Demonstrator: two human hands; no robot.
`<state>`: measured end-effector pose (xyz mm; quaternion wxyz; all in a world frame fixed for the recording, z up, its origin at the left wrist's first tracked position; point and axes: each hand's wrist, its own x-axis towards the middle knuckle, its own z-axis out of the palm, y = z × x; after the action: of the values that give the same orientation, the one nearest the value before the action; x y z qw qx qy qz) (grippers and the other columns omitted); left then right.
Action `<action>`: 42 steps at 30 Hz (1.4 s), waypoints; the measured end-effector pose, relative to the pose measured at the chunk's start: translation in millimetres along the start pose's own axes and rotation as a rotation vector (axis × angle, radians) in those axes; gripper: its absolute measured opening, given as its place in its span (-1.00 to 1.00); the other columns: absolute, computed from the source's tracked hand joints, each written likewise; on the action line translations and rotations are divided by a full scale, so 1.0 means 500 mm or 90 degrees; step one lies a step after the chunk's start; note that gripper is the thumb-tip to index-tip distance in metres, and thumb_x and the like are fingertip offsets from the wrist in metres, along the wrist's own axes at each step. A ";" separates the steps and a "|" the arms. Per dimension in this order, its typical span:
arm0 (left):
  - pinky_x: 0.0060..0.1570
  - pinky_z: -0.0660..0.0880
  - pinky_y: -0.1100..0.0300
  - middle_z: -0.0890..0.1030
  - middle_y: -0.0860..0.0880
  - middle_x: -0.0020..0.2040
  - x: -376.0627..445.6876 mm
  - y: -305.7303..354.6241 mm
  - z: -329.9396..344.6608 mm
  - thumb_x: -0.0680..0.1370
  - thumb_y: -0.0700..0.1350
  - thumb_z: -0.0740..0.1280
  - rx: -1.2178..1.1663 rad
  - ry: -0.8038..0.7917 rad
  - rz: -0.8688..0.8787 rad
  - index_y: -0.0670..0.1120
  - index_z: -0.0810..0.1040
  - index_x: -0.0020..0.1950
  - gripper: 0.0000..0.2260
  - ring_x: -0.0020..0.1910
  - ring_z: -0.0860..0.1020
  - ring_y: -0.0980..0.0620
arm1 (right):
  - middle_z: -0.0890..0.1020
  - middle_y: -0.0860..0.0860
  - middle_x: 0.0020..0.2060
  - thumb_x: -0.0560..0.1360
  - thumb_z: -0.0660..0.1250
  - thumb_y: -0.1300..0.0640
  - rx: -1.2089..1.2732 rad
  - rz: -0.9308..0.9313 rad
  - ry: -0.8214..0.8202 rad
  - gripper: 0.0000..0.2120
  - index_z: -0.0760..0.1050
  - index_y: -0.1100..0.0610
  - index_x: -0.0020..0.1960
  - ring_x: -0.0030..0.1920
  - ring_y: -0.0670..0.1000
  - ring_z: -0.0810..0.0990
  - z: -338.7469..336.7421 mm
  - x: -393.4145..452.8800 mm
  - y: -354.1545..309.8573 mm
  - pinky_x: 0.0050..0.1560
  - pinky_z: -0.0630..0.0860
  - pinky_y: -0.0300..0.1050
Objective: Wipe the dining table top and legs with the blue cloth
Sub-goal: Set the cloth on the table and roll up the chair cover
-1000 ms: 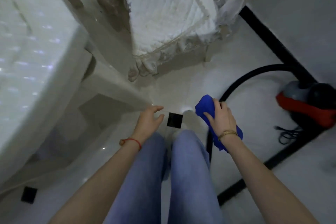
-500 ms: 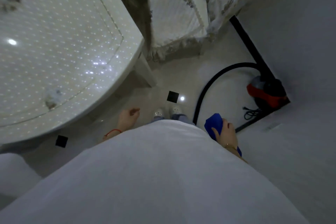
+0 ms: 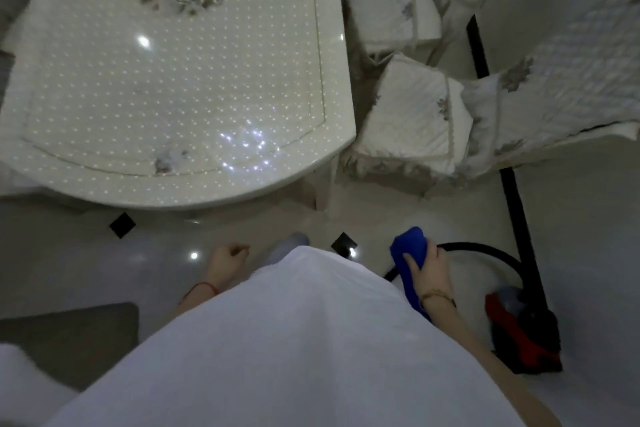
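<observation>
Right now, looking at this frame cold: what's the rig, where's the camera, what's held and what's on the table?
There is no machine here. A person wears one wide-angle camera on the head, looking forward and down, so you see their own white top, arms and the floor.

The right hand grips the blue cloth, held low at the person's side and away from the table. The left hand holds nothing; its fingers are loosely curled.

The dining table is cream with a dotted top and a floral motif; one table leg shows at its near right corner. I see nothing loose lying on the top, only light reflections.

Right of it stand cushioned chairs. A red vacuum cleaner with a black hose sits on the floor by the right arm.
</observation>
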<state>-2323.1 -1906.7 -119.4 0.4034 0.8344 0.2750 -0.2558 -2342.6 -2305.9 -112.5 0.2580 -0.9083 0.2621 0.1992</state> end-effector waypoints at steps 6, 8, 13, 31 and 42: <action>0.08 0.50 0.12 0.68 -0.19 0.04 0.015 0.092 -0.072 0.55 -0.29 0.33 -0.035 0.152 0.104 -0.24 0.63 0.12 -0.82 0.02 0.63 -0.09 | 0.42 0.14 0.26 0.55 0.31 -0.02 -0.079 -0.349 0.025 -0.45 0.24 0.09 0.47 0.18 0.12 0.46 -0.072 0.160 -0.323 0.22 0.45 0.03; 0.05 0.47 0.17 0.67 -0.10 0.03 0.032 0.127 -0.101 0.54 -0.28 0.32 -0.038 0.192 0.145 -0.18 0.63 0.13 -0.81 -0.02 0.59 0.00 | 0.43 0.11 0.25 0.54 0.32 -0.03 -0.122 -0.466 0.026 -0.45 0.25 0.05 0.47 0.16 0.12 0.46 -0.075 0.200 -0.441 0.18 0.46 0.04; 0.20 0.37 0.20 0.59 -0.04 0.20 0.100 0.199 -0.167 0.57 -0.20 0.29 0.048 0.271 0.241 -0.11 0.55 0.25 -0.75 0.21 0.51 -0.01 | 0.39 0.09 0.34 0.53 0.32 -0.01 -0.289 -0.702 -0.033 -0.40 0.20 -0.01 0.51 0.24 0.17 0.41 -0.037 0.258 -0.669 0.27 0.35 0.08; -0.06 0.46 0.18 0.61 0.04 0.04 0.170 0.353 -0.156 0.58 -0.13 0.28 0.191 0.132 0.348 -0.06 0.58 0.13 -0.84 -0.01 0.56 0.04 | 0.55 0.03 0.17 0.55 0.31 0.11 -0.035 -0.522 0.065 -0.68 0.48 0.12 0.28 0.19 0.04 0.46 -0.065 0.263 -0.534 0.27 0.40 -0.05; -0.15 0.40 0.07 0.51 -0.12 -0.19 0.125 0.521 0.012 0.45 0.20 0.40 0.252 0.151 0.184 -0.22 0.45 -0.06 -0.53 -0.16 0.52 -0.18 | 0.62 0.19 0.05 0.53 0.31 0.26 0.259 0.178 0.225 -0.76 0.53 0.27 0.19 0.10 0.18 0.57 -0.082 0.048 0.078 0.15 0.46 -0.01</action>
<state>-2106.0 -2032.3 -24.3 0.2299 0.9518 0.1429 -0.1444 -2336.9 -2367.0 -106.3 0.3550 -0.8138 0.4598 0.0149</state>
